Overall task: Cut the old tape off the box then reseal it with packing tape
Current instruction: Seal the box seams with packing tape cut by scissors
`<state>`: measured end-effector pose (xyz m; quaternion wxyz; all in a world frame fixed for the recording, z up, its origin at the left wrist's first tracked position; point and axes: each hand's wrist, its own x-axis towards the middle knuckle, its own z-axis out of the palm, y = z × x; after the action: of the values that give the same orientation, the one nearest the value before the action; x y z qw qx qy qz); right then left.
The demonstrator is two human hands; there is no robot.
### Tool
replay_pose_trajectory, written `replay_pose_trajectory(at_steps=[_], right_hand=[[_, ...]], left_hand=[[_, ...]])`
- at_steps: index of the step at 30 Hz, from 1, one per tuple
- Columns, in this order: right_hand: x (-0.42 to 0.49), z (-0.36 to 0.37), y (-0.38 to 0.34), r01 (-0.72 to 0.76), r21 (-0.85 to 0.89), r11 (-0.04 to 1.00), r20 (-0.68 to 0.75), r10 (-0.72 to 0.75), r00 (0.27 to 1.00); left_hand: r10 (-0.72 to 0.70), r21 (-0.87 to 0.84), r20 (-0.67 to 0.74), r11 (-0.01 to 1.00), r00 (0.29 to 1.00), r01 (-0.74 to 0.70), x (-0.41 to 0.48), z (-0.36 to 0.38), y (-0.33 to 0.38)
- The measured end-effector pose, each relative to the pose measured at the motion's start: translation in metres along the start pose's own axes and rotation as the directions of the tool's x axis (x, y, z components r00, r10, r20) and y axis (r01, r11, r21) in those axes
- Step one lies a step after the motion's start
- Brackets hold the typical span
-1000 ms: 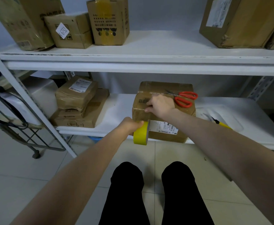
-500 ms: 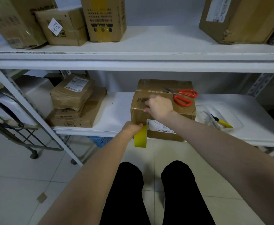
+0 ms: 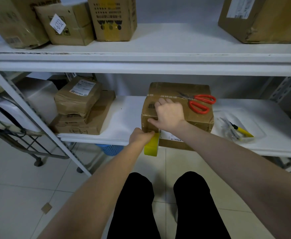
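Box (image 3: 177, 116) sits on the lower shelf (image 3: 124, 118), red scissors (image 3: 199, 103) lying on its top. Right hand (image 3: 169, 114) presses flat on the box's near edge; left hand (image 3: 140, 137) grips a yellow tape roll (image 3: 151, 147) against the box's front.

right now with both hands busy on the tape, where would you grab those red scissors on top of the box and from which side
Take the scissors by the red loop handles, coming from the right. They lie flat on top of the box with the handles at its right edge and the blades pointing left toward the right hand, so the right side probably keeps fingers off the tips. The left hand holds the yellow tape roll.
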<state>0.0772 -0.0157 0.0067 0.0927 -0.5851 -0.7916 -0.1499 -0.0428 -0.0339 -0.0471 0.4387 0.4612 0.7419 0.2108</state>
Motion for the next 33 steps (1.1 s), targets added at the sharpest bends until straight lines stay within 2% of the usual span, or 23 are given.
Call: replay_pose_trajectory(at_steps=[8,15,18,20,26,30,33], right_hand=[[0.0,0.01,0.008,0.052,-0.001,0.999,-0.028,-0.052,0.998],[-0.008,0.005,0.024,0.17,-0.025,0.985,0.059,-0.168,0.984],[-0.008,-0.002,0.033,0.214,-0.014,0.977,0.091,-0.212,0.973],[-0.008,-0.001,0.032,0.191,-0.012,0.981,0.079,-0.19,0.979],[-0.011,0.018,0.014,0.073,0.015,0.997,-0.072,-0.071,0.995],[-0.013,0.021,0.012,0.066,0.059,0.996,-0.08,-0.062,0.995],[-0.012,0.01,0.024,0.087,0.163,0.983,-0.039,-0.082,0.996]], left_hand=[[0.103,0.139,-0.106,0.986,0.989,-0.088,0.008,-0.014,0.004],[0.175,0.118,-0.054,0.979,0.983,-0.168,0.004,-0.009,0.01],[0.203,0.086,-0.085,0.977,0.976,-0.196,0.001,-0.005,0.014],[0.201,0.076,-0.108,0.978,0.973,-0.194,0.001,-0.003,0.012],[0.176,0.045,-0.096,0.984,0.98,-0.172,0.007,0.002,0.005],[0.145,0.036,-0.077,0.989,0.986,-0.143,0.014,0.005,0.008],[0.109,0.003,-0.065,0.994,0.992,-0.109,0.014,0.006,0.011]])
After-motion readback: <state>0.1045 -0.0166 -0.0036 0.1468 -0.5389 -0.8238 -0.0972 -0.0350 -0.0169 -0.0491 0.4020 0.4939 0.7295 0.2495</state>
